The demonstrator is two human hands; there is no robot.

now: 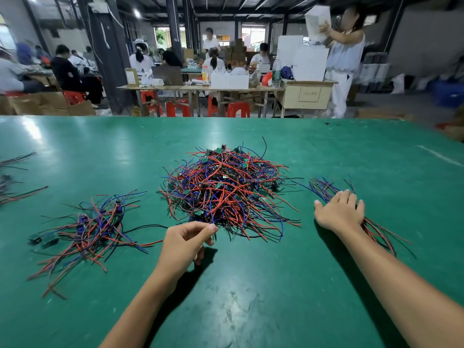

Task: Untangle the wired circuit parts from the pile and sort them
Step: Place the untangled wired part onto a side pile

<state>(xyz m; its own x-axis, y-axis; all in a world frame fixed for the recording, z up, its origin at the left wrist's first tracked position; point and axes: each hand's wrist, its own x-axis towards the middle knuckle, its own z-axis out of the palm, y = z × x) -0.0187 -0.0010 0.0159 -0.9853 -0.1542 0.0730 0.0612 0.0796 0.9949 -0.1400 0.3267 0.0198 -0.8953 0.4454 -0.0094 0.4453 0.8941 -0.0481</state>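
At the centre of the frame we see the big pile (pixel 226 187) of red, blue and black wired circuit parts heaped on the green bench (pixel 251 285). Our left hand (pixel 184 241) sits at the pile's lower edge, its fingers (pixel 211 227) pinched narrow on a thin wire end. Our right hand (pixel 340 210), fingers spread flat, presses on a straightened bundle (pixel 324 188) at right. A smaller sorted heap (pixel 93 227) lies at lower left.

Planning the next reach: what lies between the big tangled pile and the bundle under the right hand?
In the head view, mostly bare green mat; only stray wire ends from the pile reach toward the bundle under the right hand.
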